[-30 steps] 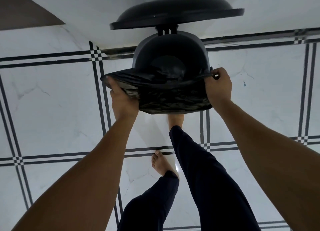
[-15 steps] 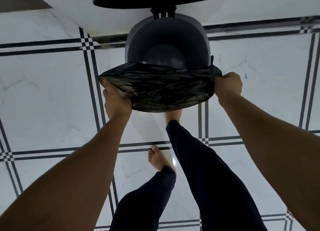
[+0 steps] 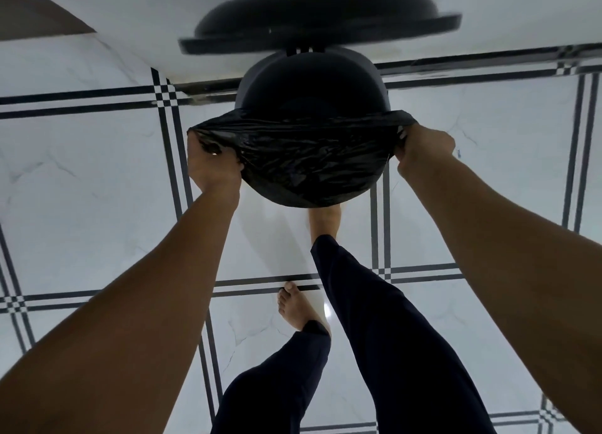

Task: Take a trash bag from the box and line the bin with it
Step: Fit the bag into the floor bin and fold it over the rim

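Left hand [image 3: 211, 166] is closed on the left edge of the trash bag [image 3: 309, 160], fingers curled under the plastic and mostly hidden by it, back of the hand facing the camera. Right hand [image 3: 423, 148] is fisted on the right edge, a twisted strip of bag running out of the fist toward the bin's side. Both grips pull the bag mouth wide, so the film is taut across the near half of the bin [image 3: 312, 88]. Bag is thin glossy black plastic, heavily wrinkled, with small highlights on the creases; it drapes over the near rim and hangs down the outside front wall in a rounded fold. Far half of the rim is uncovered: smooth matte dark plastic, round opening, interior dark, bottom barely readable. Lid [image 3: 319, 19] is up on its rear hinge, a shallow domed disc with a flat flange, blurred. Bin stands on the floor [image 3: 81, 179], glossy white marble-look tile with faint grey veining and paired dark inlay lines that cross in small checker squares. Right foot [image 3: 324, 220] is bare, toes tucked under the bin's front; left foot [image 3: 298, 309] is bare further back; both legs in dark trousers [image 3: 374, 319]. White wall [image 3: 146, 16] is directly behind the bin.
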A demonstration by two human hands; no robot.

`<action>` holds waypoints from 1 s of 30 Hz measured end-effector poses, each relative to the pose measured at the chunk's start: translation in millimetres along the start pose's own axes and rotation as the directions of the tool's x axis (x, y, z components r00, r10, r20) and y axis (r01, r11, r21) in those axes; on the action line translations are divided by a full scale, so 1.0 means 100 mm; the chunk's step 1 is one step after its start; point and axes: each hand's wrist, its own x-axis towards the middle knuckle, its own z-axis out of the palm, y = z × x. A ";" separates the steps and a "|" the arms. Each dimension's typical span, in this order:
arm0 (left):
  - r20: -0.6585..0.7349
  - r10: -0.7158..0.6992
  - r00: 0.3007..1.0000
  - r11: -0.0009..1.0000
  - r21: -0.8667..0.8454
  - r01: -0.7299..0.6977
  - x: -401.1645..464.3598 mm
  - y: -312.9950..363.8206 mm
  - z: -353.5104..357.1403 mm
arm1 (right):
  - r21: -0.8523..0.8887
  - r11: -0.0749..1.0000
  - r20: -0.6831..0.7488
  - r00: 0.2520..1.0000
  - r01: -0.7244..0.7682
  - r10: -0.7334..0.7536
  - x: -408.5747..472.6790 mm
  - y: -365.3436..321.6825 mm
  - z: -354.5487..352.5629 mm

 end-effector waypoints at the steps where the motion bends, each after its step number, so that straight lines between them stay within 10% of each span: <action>1: -0.020 0.023 1.000 1.000 0.006 -0.023 -0.02 0.02 0.01 | 0.008 1.000 -0.004 1.000 -0.012 0.012 -0.02 -0.01 0.04; 4: -0.052 0.065 0.997 0.996 0.062 -0.062 -0.08 0.04 0.04 | 0.617 0.783 -0.045 0.990 -0.080 0.137 0.00 -0.04 0.18; 6: -0.024 0.147 0.989 0.984 0.104 -0.143 -0.11 0.07 0.06 | 0.670 0.742 -0.185 0.973 0.022 0.138 0.00 -0.12 0.25; 15: 0.242 0.386 0.890 0.877 0.201 -0.435 0.05 0.27 0.27 | 0.310 0.808 -0.155 0.865 0.501 -0.477 0.16 -0.62 0.23; 23: 0.337 0.410 0.847 0.832 0.243 -0.499 0.47 0.39 0.27 | 0.117 0.782 -0.050 0.790 0.612 -0.611 0.37 -0.71 0.30; 27: 0.101 0.461 0.882 0.832 0.296 -0.469 0.29 0.44 0.17 | -0.231 0.647 -0.324 0.570 0.727 -0.755 0.11 -0.53 0.34; 30: 0.095 0.616 0.782 0.717 0.343 -0.606 -0.16 0.44 0.17 | -0.377 0.500 -0.219 0.449 0.780 -0.866 -0.02 -0.38 0.44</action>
